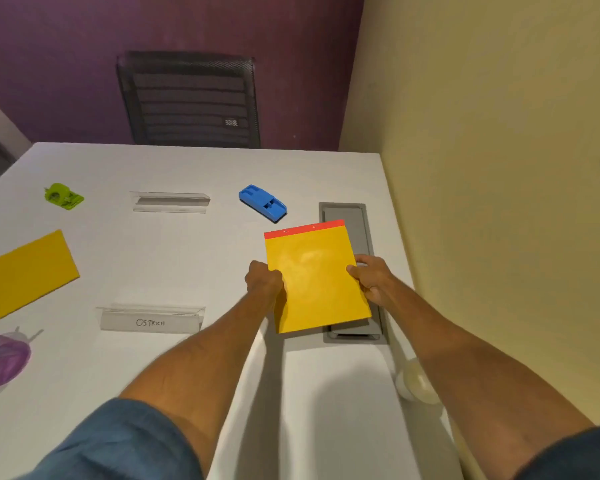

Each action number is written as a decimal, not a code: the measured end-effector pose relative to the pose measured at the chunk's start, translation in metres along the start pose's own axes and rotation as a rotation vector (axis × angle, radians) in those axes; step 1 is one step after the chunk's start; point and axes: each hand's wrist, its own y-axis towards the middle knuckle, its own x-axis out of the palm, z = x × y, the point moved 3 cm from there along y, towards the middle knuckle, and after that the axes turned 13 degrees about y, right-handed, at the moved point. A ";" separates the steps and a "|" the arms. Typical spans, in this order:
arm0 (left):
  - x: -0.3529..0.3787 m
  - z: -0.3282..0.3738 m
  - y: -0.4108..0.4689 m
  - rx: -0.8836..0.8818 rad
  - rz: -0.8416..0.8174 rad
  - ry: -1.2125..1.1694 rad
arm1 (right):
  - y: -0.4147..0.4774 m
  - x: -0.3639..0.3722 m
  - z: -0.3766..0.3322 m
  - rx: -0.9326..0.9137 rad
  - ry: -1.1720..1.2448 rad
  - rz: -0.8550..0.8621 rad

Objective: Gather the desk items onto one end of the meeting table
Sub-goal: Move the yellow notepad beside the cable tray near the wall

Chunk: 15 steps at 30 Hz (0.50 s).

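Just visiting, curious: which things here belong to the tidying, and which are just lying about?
Part of the job: yellow notepad, in left hand and right hand; blue gadget; green gadget; OSTRICH name stand; clear name stand; yellow folder.
Just there: mesh chair; grey cable hatch.

A: What sort of room is under your camera?
B: You're in an office meeting room. Your white table (pixel 187 265) has a grey cable hatch (pixel 347 220) set into its top, and a black mesh chair (pixel 191 98) stands at its far end.
A: And on the table?
B: Office things: a clear name stand (pixel 150 322) marked "OSTRICH", a second clear stand (pixel 169 201), a blue board eraser (pixel 262 202), a yellow pad (pixel 314 278).
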 end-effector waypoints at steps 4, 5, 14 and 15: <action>0.030 0.015 -0.021 0.071 -0.133 -0.005 | -0.002 -0.050 0.006 -0.085 -0.164 0.166; 0.039 0.017 -0.026 0.087 -0.157 -0.011 | -0.005 -0.061 0.009 -0.095 -0.184 0.206; 0.093 0.021 -0.040 0.215 -0.211 0.109 | -0.012 -0.110 0.024 -0.068 -0.463 0.275; 0.098 0.020 -0.040 0.218 -0.217 0.122 | -0.012 -0.112 0.026 -0.061 -0.494 0.273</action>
